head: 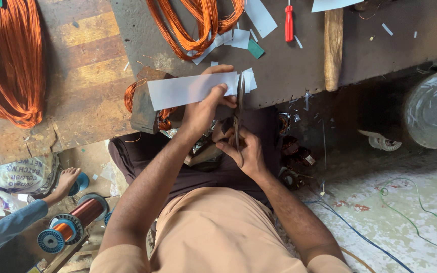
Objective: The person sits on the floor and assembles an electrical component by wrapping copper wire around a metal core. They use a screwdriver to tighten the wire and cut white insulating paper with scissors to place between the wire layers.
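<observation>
My left hand [203, 108] pinches a long strip of pale grey insulation paper [188, 89] that lies across the bench edge. My right hand [244, 151] grips a pair of dark metal scissors [238, 108], blades pointing up and away from me, closed onto the strip's right end. Small cut pieces of the same paper [249, 80] stick out just right of the blades. Both hands work above my lap, close to the dark workbench [299, 71].
Coils of copper wire lie at the left [8, 60] and top centre [198, 20]. A red screwdriver [289, 23], a wooden handle [333, 48] and paper scraps sit on the bench. A copper wire spool [74, 220] and another person's foot [67, 181] are lower left; a round metal basin [433, 108] right.
</observation>
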